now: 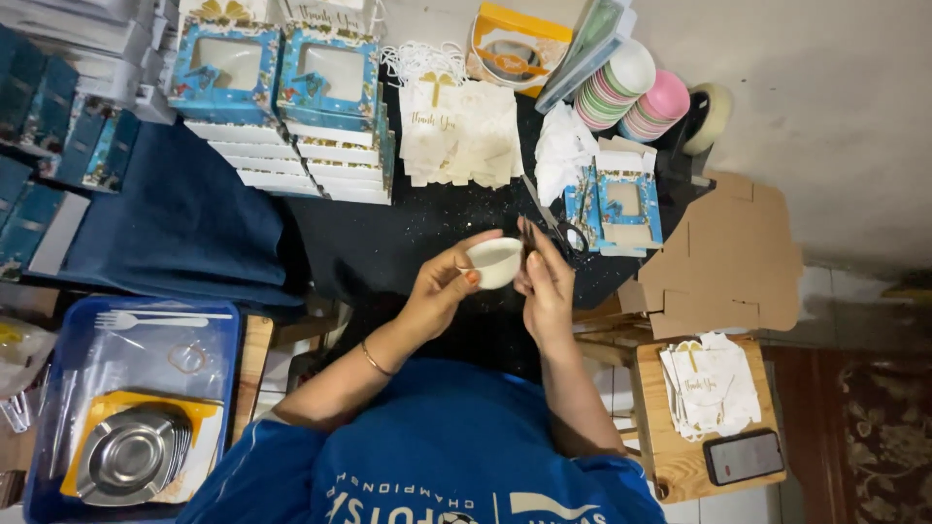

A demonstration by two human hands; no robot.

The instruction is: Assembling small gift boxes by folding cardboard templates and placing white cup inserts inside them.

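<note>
Left hand [439, 286] fingers clamped on small white bowl [493, 262]; right hand [546, 281] fingers pinch its right rim, above black tabletop [388, 243].

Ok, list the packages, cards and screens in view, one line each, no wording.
Blue window boxes: stacked top left, square, white sides.
Small blue box: right of the scissors, flat.
Cream cards: top centre, gold trim.
Cards: on the stool.
Phone: stool corner, dark screen.
Cardboard: brown, unfolded, right.

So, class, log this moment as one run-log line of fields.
left hand: holds small white bowl | right hand: on bowl's other edge | scissors: on black table, beyond bowl | bowl stacks: far side
</note>
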